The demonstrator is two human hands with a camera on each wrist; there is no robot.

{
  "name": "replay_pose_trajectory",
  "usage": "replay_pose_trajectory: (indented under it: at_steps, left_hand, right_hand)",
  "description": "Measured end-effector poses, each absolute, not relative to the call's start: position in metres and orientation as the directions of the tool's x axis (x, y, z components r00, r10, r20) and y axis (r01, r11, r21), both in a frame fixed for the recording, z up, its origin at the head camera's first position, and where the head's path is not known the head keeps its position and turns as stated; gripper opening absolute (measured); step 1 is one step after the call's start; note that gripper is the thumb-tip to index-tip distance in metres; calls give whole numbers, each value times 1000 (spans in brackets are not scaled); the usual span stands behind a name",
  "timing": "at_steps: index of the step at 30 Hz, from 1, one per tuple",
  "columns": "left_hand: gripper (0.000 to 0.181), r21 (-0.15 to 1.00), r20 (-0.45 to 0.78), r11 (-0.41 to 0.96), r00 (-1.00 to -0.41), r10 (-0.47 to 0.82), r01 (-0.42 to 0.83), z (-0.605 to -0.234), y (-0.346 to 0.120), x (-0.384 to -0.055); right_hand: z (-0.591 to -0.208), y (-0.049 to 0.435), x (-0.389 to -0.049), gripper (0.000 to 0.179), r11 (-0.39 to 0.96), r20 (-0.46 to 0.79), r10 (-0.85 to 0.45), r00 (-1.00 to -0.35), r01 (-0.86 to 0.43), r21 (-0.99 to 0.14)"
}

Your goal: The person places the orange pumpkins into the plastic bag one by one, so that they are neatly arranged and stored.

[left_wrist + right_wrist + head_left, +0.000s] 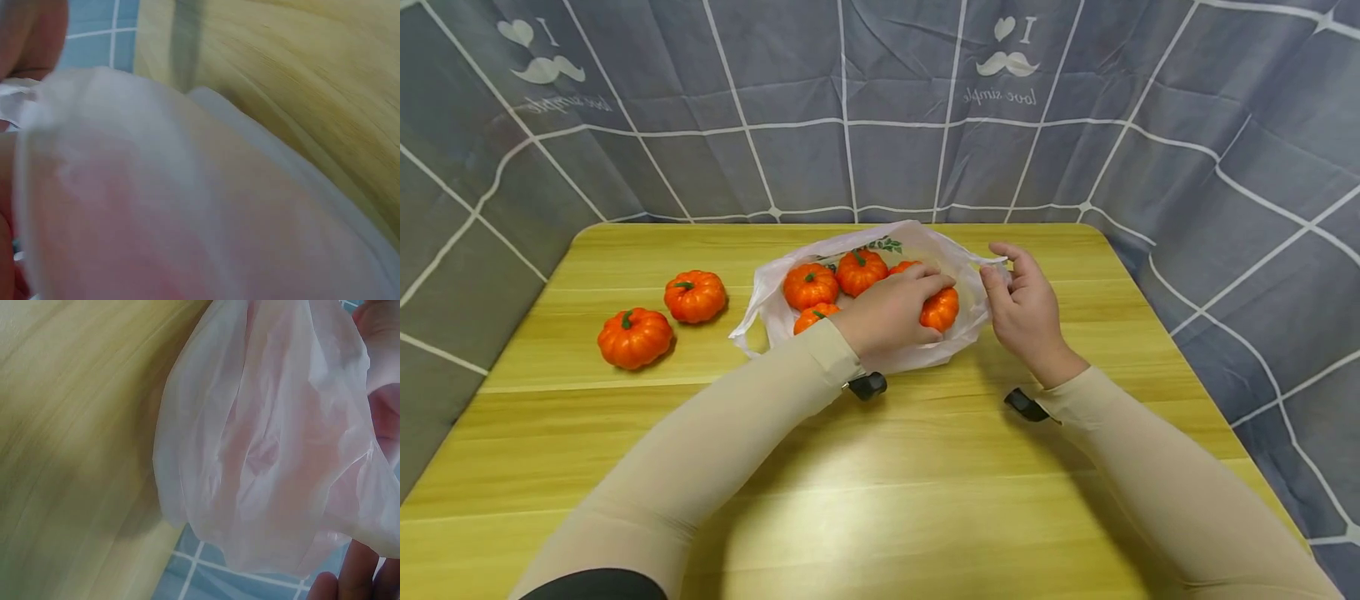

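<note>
A white plastic bag (pixel 887 360) lies with its mouth spread on the table, and several small orange pumpkins (pixel 810 286) with green stems are inside. My left hand (pixel 895 310) reaches into the bag and grips a pumpkin (pixel 942 310) near its right side; the palm hides part of another behind it. At the bag's right edge, my right hand (pixel 1024 304) pinches the bag's handle between thumb and fingers. In the left wrist view the bag's film (pixel 156 187) covers most of the left hand's work. The right wrist view shows the bag's side (pixel 269 444) hanging in folds.
Two more pumpkins, one nearer (pixel 635 338) and one farther (pixel 696 297), sit on the wooden table (pixel 850 500) left of the bag. A grey curtain (pixel 895 92) with white lines stands behind the table and along both sides.
</note>
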State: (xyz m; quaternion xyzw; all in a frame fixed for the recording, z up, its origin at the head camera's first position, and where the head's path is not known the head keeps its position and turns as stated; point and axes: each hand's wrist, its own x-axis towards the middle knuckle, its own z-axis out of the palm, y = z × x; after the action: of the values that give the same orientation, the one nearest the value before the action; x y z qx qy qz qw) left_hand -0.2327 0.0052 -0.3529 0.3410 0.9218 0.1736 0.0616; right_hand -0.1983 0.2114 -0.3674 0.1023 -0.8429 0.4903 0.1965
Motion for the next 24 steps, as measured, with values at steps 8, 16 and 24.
replay_pose_trajectory:
  at_steps: [8, 16, 24]
  left_hand:
    - [67, 314, -8, 701, -737, 676, 640, -360, 11, -235]
    - [63, 271, -28, 700, -721, 692, 661, -375, 15, -234]
    - [57, 242, -62, 704, -714, 698, 668, -382, 12, -232]
  right_hand:
    - [-367, 211, -198, 35, 483, 436, 16, -900, -375, -791]
    - [-369, 211, -197, 30, 491, 439, 27, -898, -371, -788]
    - [-370, 211, -195, 22, 509, 456, 52, -889, -369, -778]
